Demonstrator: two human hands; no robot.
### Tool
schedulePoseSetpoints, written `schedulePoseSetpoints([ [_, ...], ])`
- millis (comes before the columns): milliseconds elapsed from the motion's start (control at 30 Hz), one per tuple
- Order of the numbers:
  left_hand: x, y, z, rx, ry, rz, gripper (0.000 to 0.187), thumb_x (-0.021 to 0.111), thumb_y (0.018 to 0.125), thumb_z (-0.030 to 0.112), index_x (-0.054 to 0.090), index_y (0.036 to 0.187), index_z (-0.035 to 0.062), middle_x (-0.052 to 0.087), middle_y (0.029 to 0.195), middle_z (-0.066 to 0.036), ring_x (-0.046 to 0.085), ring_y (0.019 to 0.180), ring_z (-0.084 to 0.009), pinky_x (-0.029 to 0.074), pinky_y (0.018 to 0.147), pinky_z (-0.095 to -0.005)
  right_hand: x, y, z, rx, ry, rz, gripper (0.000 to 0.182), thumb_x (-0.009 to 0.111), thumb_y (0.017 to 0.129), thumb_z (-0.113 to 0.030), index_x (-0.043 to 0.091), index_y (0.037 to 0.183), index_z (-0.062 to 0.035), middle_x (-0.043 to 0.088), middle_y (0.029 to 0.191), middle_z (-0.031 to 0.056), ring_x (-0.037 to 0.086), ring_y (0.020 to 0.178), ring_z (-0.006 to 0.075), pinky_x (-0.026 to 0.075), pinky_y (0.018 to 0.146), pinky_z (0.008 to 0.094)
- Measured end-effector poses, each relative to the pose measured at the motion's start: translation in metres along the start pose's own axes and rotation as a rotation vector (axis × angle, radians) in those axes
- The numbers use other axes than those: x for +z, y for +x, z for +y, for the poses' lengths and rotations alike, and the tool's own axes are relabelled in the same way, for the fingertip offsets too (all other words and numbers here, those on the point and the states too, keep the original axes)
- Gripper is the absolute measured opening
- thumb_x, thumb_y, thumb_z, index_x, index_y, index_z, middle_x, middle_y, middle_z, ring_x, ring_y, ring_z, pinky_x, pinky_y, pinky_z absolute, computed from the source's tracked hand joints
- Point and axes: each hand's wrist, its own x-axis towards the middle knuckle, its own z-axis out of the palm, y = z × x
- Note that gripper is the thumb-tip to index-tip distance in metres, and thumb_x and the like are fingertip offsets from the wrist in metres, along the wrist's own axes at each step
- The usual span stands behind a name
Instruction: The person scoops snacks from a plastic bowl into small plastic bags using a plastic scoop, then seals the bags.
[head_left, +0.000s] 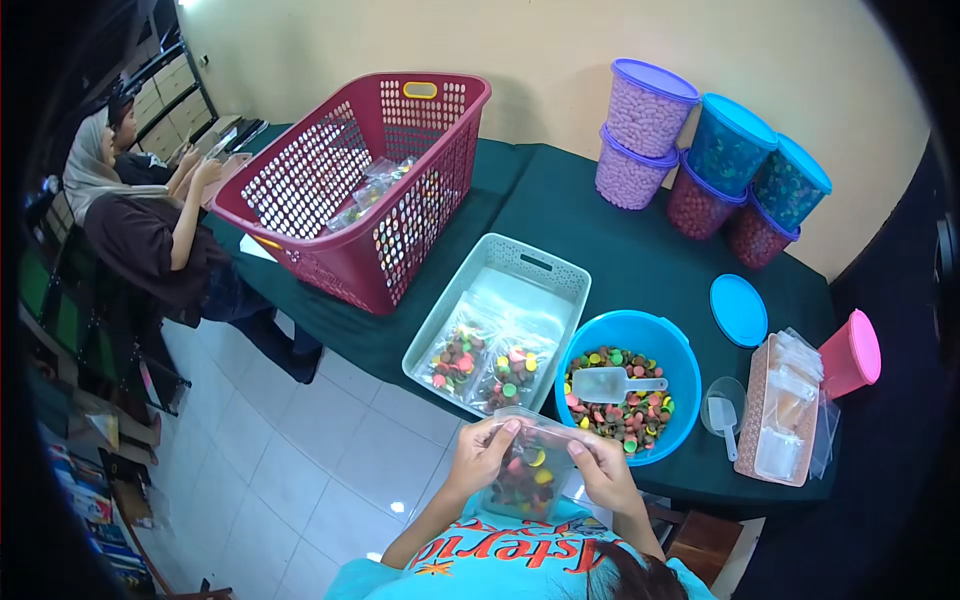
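Note:
My left hand point(480, 455) and my right hand point(606, 470) pinch the upper corners of a clear plastic bag point(525, 480) in front of my chest. Round brown, pink, yellow and green pieces, like candies, fill its lower part. Just beyond my right hand stands a blue basin point(683, 400) full of the same pieces, with a clear scoop point(605, 385) lying on top. A pale green tray point(520, 280) beyond my left hand holds filled clear bags point(515, 370).
A maroon laundry basket point(390, 270) holds more filled bags. Lidded tubs point(640, 130) stand stacked by the wall. At right are a blue lid point(738, 310), a small bowl with a scoop point(722, 412), a pink basket of bags point(775, 440) and a pink tub point(850, 350). Two people point(150, 220) are at left.

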Motion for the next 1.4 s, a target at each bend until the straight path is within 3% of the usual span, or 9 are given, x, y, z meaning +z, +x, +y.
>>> schedulePoseSetpoints([
  [133,0.014,-0.021,-0.017,0.002,-0.134,-0.023,0.024,0.044,0.089,0.012,0.059,0.097,-0.0034,0.061,0.085,-0.007,0.055,0.076,-0.0102,0.043,0.070,-0.0232,-0.018,-0.022,-0.002,0.020,-0.122,-0.052,0.021,0.045,0.086,-0.009,0.058,0.099,0.0014,0.048,0.055,0.0023,0.039,0.048,0.0044,0.029,0.043,0.0208],
  [200,0.027,-0.031,-0.012,0.266,-0.091,-0.054,0.025,0.043,0.088,0.013,0.061,0.095,-0.0032,0.063,0.084,-0.009,0.058,0.077,-0.0137,0.045,0.072,-0.0257,-0.010,-0.030,0.013,-0.058,-0.113,0.067,0.020,0.045,0.086,-0.008,0.059,0.097,0.0015,0.052,0.057,0.0035,0.040,0.047,0.0041,0.030,0.043,0.0200],
  [267,0.033,-0.042,-0.013,0.264,0.007,-0.014,0.025,0.043,0.088,0.012,0.061,0.095,-0.0033,0.063,0.084,-0.009,0.059,0.077,-0.0146,0.045,0.072,-0.0260,-0.004,-0.039,0.011,-0.003,-0.045,0.175,0.022,0.043,0.089,-0.011,0.058,0.086,0.0048,0.057,0.066,0.0021,0.044,0.056,0.0037,0.035,0.051,0.0197],
  [433,0.035,-0.061,-0.034,0.174,0.105,0.147,0.025,0.043,0.088,0.012,0.061,0.091,-0.0042,0.063,0.082,-0.009,0.058,0.074,-0.0139,0.046,0.069,-0.0256,0.002,-0.051,0.026,0.086,0.118,0.088,0.020,0.046,0.087,-0.010,0.059,0.093,0.0039,0.065,0.081,0.0078,0.053,0.062,0.0054,0.041,0.055,0.0197],
  [533,0.036,-0.066,-0.039,0.156,0.052,0.232,0.019,0.051,0.085,0.013,0.063,0.086,-0.0027,0.059,0.073,-0.004,0.050,0.059,-0.0059,0.038,0.050,-0.0206,0.010,-0.049,0.018,0.013,0.258,0.048,0.014,0.057,0.081,-0.006,0.060,0.091,0.0033,0.063,0.081,0.0093,0.057,0.071,0.0078,0.045,0.061,0.0189],
  [767,0.033,-0.062,-0.012,0.255,0.104,0.267,0.009,0.060,0.078,0.005,0.064,0.082,-0.0013,0.059,0.072,-0.005,0.052,0.055,-0.0059,0.037,0.044,-0.0198,0.028,-0.034,0.032,-0.039,0.183,0.093,0.010,0.061,0.079,-0.006,0.061,0.084,0.0025,0.063,0.073,0.0057,0.054,0.062,0.0042,0.041,0.051,0.0173],
  [1067,-0.018,-0.023,-0.019,0.171,0.000,0.278,0.006,0.062,0.077,0.005,0.063,0.079,-0.0011,0.061,0.075,-0.007,0.055,0.062,-0.0073,0.042,0.053,-0.0203,0.056,0.019,0.032,0.065,0.160,-0.025,0.010,0.060,0.079,-0.005,0.061,0.086,0.0030,0.062,0.079,0.0071,0.057,0.069,0.0079,0.045,0.057,0.0190],
  [1300,-0.065,0.045,-0.002,0.205,0.014,0.110,0.006,0.061,0.075,0.002,0.063,0.079,-0.0023,0.062,0.077,-0.009,0.057,0.070,-0.0110,0.045,0.062,-0.0235,0.088,0.078,0.030,-0.089,0.018,0.282,0.007,0.062,0.073,-0.002,0.061,0.079,0.0024,0.062,0.069,0.0095,0.060,0.063,0.0114,0.046,0.057,0.0229],
  [1400,-0.081,0.072,0.002,0.417,0.237,0.069,0.008,0.064,0.071,0.000,0.063,0.078,-0.0029,0.063,0.076,-0.013,0.060,0.068,-0.0173,0.046,0.062,-0.0260,0.097,0.098,0.033,-0.078,-0.013,0.399,0.006,0.062,0.073,-0.002,0.060,0.078,0.0023,0.062,0.069,0.0097,0.060,0.062,0.0119,0.046,0.056,0.0235],
])
